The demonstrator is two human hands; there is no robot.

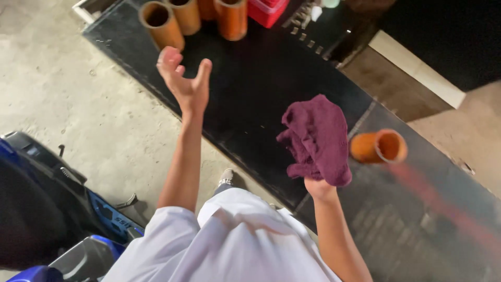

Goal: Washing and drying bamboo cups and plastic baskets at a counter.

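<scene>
Both hands up: right hand [319, 184] under maroon cloth [317, 138], left hand [182, 78] wide open.

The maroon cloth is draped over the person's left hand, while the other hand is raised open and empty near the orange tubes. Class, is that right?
Not quite. The head view shows the maroon cloth draped over the right hand, not the left. The left hand is the one raised open and empty near the orange tubes.

One red plastic crate [267, 10] stands at the far edge of the black surface [261, 89], partly cut off by the frame. No labels, signs or screens are visible.
</scene>
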